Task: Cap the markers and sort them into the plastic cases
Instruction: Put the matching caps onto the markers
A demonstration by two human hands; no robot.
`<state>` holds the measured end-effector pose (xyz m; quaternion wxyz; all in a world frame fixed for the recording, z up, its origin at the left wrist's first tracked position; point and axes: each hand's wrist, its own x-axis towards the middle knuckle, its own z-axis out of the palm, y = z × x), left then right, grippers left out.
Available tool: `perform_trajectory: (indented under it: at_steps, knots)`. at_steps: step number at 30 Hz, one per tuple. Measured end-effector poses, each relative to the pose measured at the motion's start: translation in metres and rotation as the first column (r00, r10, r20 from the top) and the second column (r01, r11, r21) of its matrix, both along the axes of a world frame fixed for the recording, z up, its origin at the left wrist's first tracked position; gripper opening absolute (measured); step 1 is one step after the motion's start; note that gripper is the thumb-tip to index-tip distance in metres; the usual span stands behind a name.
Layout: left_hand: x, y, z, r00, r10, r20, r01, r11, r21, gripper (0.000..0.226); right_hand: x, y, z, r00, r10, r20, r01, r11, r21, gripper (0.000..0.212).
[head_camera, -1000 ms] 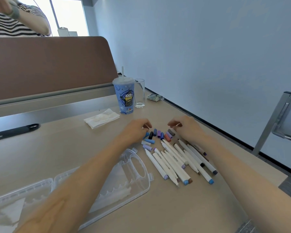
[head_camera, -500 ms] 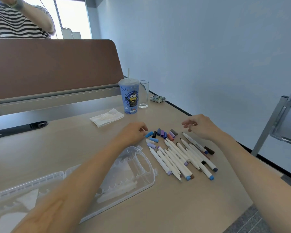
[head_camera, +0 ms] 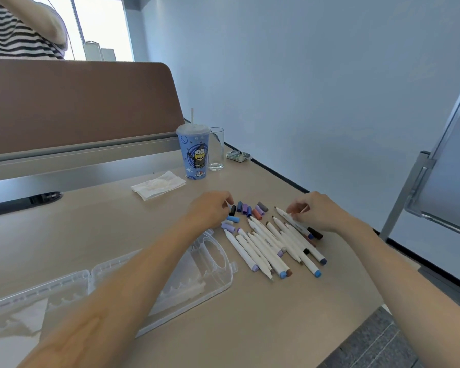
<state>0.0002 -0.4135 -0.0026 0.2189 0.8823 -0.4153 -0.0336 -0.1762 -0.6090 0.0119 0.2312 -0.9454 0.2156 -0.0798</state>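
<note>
Barely begun, with markers (head_camera: 263,244) uncapped, caps (head_camera: 246,209) loose, case (head_camera: 221,277) holding none — right hand (head_camera: 322,212) pinches a marker (head_camera: 290,217), left hand (head_camera: 211,209) curls at the caps — grip unclear

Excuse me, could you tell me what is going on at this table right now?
A person is working through a pile of markers on the table. Their left hand reaches into the loose caps, though whether it holds one is unclear, while the right hand pinches an uncapped white marker at the pile's far edge. Several markers lie with tips bare, and the open plastic case beside them holds no markers yet.
</note>
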Motion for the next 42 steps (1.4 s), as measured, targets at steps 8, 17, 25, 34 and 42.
perform_trajectory:
  at_steps: [8, 17, 25, 34, 42]
  knots:
    - [-0.039, -0.020, 0.005, 0.982, -0.186, -0.023, 0.183, 0.978, -0.101, 0.018, -0.030, 0.001, 0.019, 0.958, -0.014, -0.286, 0.018, 1.000, 0.011, 0.024]
    - [-0.067, -0.034, 0.003, 0.979, -0.204, -0.024, 0.201, 0.976, -0.088, 0.023, -0.056, -0.002, 0.004, 0.987, -0.015, -0.160, 0.020, 0.999, 0.027, 0.018]
    - [-0.078, -0.029, -0.001, 0.987, -0.157, -0.018, 0.154, 0.981, -0.117, 0.026, -0.052, 0.016, 0.001, 1.000, 0.008, -0.005, -0.007, 0.999, 0.034, 0.018]
    - [-0.078, -0.004, 0.007, 0.994, -0.054, -0.090, 0.029, 0.964, -0.263, 0.025, -0.045, 0.027, 0.004, 0.990, -0.022, -0.141, -0.005, 0.982, -0.189, 0.020]
    - [-0.063, 0.018, -0.001, 0.996, 0.031, -0.082, -0.053, 0.960, -0.276, 0.025, -0.025, 0.028, 0.014, 0.997, -0.034, 0.066, 0.038, 0.997, -0.062, 0.017]
